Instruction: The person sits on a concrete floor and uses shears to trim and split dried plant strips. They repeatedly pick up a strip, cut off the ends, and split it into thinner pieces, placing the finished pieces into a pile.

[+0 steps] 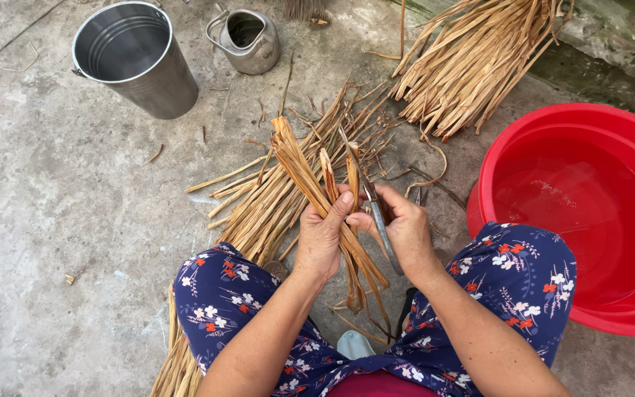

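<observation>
Red basin (630, 309): at 3 o'clock we see it, largest of all, water in it, touching our right knee.
Far bundle (472, 62): dried fibre strips lie fanned at 1 o'clock, well apart from our hands.
Steel bucket (135, 57): upright at 11 o'clock, with a small metal kettle (248, 40) just beside it at 12.
Loose strips (262, 206): a heap spreads on the concrete floor (53, 220) from the centre toward 7 o'clock, passing under our left knee.
Held strips (310, 180): a few long strips stand tilted up and to the left between our knees, so, we judge, the ends come up to the blade.
Left hand (321, 239): fingers closed around the held strips, thumb pressing them from the front.
Right hand (406, 228): closed on a knife (376, 213), blade pointing up against a strip tip.
In the way: the strips partly hide the blade; nothing else crowds our hands.
</observation>
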`<state>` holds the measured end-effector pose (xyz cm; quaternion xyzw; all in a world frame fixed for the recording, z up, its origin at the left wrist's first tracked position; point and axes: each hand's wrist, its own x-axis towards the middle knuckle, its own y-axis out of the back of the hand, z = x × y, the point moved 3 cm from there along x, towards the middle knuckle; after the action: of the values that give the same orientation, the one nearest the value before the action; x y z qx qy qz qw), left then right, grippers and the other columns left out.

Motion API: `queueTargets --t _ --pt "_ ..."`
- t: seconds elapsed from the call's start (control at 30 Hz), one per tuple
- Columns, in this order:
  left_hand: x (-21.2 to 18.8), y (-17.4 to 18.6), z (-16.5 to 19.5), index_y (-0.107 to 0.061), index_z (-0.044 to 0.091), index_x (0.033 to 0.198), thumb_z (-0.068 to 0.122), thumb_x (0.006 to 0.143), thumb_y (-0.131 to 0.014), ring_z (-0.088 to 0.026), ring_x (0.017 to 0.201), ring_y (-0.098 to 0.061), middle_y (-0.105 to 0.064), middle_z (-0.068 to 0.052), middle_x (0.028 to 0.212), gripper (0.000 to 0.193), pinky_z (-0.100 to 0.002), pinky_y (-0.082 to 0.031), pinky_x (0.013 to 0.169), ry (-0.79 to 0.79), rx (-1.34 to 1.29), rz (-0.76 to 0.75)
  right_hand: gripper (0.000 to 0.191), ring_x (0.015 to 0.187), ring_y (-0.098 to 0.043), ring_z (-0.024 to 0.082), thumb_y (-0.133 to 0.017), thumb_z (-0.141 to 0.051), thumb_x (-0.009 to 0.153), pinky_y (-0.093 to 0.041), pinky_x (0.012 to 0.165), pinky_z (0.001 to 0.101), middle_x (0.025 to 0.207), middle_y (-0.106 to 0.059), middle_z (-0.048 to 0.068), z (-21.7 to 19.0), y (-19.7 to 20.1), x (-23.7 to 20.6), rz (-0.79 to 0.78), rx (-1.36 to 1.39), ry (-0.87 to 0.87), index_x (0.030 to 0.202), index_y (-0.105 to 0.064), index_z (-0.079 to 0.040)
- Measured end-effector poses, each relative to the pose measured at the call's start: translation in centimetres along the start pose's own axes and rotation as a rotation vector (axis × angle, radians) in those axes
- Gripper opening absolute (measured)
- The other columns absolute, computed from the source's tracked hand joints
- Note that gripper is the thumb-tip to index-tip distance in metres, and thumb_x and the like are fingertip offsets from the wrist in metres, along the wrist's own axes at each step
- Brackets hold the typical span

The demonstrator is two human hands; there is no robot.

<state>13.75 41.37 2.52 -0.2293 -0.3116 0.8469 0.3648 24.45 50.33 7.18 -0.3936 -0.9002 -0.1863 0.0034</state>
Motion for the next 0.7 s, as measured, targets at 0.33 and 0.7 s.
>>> queueTargets --t 0.33,0.7 --pt "-0.3 -0.1 -0.8 -0.065 0.004 0.116 0.016 0.100 -0.069 -0.015 0.079 -0.070 -0.070 -0.006 0.093 0.020 -0.031 -0.062 0.073 0.016 0.139 -0.081 0.038 0.083 -0.066 0.006 -0.078 -0.006 0.091 -0.056 0.073 0.0225 0.098 -0.070 0.001 1.3 1.4 1.2 0.123 0.365 0.057 0.124 -0.061 -0.008" --pt "-1.1 -1.5 -0.6 -0.061 0.008 0.133 0.028 0.105 -0.059 -0.012 0.059 -0.058 -0.062 -0.005 0.076 0.034 -0.026 -0.049 0.053 -0.029 0.714 -0.137 0.045 0.091 -0.067 0.007 -0.077 0.002 0.091 -0.056 0.078 0.0202 0.109 -0.070 0.003 0.0 2.2 1.2 0.172 0.268 0.150 0.130 -0.057 -0.008"
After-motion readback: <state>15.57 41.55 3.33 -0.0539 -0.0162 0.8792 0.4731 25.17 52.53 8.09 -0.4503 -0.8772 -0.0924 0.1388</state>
